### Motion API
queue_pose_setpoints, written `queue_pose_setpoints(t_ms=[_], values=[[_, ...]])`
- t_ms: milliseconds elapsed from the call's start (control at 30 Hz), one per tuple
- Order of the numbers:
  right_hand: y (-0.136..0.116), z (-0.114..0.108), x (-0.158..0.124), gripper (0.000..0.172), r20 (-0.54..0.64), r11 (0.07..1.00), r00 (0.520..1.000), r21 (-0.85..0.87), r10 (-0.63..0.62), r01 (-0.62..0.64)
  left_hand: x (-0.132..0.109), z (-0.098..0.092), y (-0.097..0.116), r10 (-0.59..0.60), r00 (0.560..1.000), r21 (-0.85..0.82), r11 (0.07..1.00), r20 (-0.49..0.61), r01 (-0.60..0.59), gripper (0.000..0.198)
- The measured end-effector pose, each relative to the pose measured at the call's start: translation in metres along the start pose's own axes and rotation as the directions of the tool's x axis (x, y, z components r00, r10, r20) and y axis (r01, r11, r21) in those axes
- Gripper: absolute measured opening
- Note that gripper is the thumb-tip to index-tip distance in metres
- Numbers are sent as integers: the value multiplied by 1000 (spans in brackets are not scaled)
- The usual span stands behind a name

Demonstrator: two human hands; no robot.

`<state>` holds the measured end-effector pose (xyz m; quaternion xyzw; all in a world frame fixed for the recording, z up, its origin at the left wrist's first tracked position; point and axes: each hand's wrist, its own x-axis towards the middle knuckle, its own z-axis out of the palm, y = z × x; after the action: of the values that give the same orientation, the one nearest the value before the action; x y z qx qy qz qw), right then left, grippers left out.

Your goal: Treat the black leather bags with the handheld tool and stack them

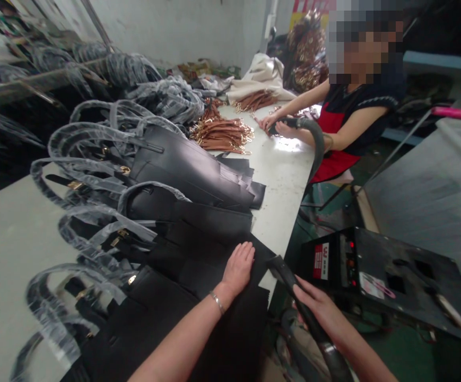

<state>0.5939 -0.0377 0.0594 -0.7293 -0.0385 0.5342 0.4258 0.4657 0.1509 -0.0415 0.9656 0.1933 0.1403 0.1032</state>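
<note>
My left hand [238, 268] lies flat with fingers stretched out on a black leather bag panel [198, 249]. In my right hand [320, 302] is a black hose nozzle [284, 273], gripped from the right side. Its flattened tip points at the panel's edge near the table's border, and the hose runs down toward the bottom of the view. Several black handbags [190, 167] lie overlapped along the table, their plastic-wrapped handles [90, 140] pointing left. Small gold clasps [122, 233] show between the handles.
A person in a red apron [329, 127] holds another hose [315, 143] across the white table [281, 191]. Brown straps with gold hooks [224, 135] are piled there. A black machine box [397, 281] stands right, beside a large pale bin [433, 185].
</note>
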Motion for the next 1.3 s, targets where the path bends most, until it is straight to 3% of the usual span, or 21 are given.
queue_pose_setpoints(t_ms=[167,400,533,700,833,933,1033,1133,1200,1300], values=[[-22,11,20,63,-4,999,1000,50,-21,21,-2,2,1,-10,1000,-36,999,12,10,39],[-16,-10,6,63,3,994,997,-78,82,-81,-1,-4,2,-30,999,-76,997,17,32,41],[-28,4,26,61,-7,998,1000,-67,-19,19,1,-5,2,-45,999,-91,995,20,46,40],[-39,6,32,65,-154,988,976,-55,-152,145,-4,-8,2,-65,998,-110,992,14,66,36],[-25,-10,6,73,-105,995,994,-97,-31,21,-15,-10,10,-163,986,-133,978,12,163,46],[-12,-11,-3,74,-45,989,998,-134,52,-58,-21,-13,18,-240,969,-118,962,52,245,50],[-10,0,4,72,-52,993,998,-114,33,-39,-24,-16,23,-214,971,-104,969,107,225,43],[-21,8,14,68,-163,997,985,-58,-58,50,-28,-18,25,-191,971,-92,974,141,205,38],[-28,5,15,67,-224,993,967,-49,-119,110,-30,-18,26,-173,972,-70,980,159,186,34],[-28,-6,7,70,-234,993,966,-60,-113,102,-26,-19,30,-85,972,-27,995,217,93,23]])
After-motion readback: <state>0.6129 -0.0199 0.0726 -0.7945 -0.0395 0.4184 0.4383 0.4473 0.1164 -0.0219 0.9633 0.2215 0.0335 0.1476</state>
